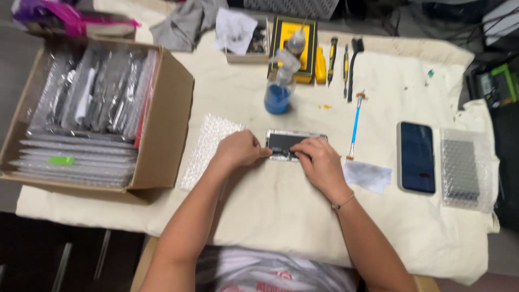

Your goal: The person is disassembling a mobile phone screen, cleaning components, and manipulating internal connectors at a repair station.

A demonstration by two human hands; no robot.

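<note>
An opened phone body with its dark insides showing lies flat on the cream cloth at the middle of the table. My left hand grips its left end, fingers curled. My right hand rests on its lower right part, fingertips pressed on the inside near the bottom edge. Whether the right fingers pinch a small part is hidden by the hand.
A cardboard box of bubble-wrapped packs stands at left, a bubble-wrap sheet beside it. A blue-liquid bottle, tool case, screwdrivers, blue-handled tool, white wipe, dark phone and bubble pouch lie around.
</note>
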